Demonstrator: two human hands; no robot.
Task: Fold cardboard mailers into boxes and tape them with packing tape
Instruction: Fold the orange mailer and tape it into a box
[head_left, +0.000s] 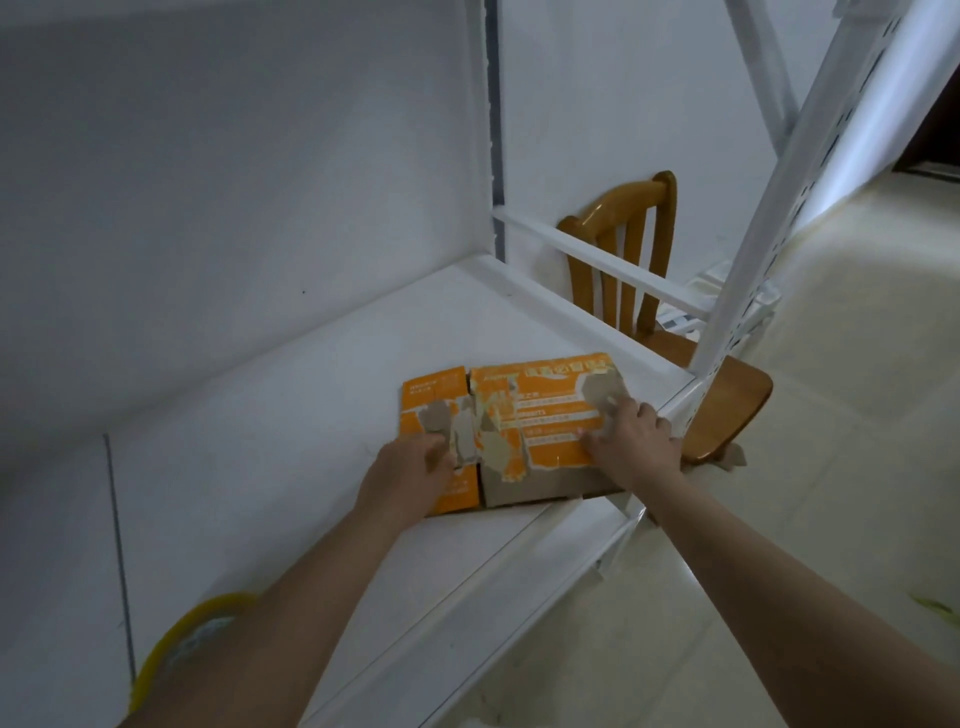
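A flattened orange cardboard mailer (540, 410) with torn patches of bare brown board lies on the white shelf (291, 415), near its right front corner. My left hand (410, 473) rests on the mailer's near left part, fingers curled over the torn area. On the mailer's right end lies my right hand (631, 441), its fingers bent down against the board. Whether either hand grips an edge is hidden by the hands themselves. No packing tape shows.
A white metal rack post (769, 208) rises right of the mailer. A wooden chair (623, 249) stands behind the shelf's right edge. A yellow ring-shaped object (176, 639) sits at the lower left. Pale tiled floor (831, 467) spreads to the right.
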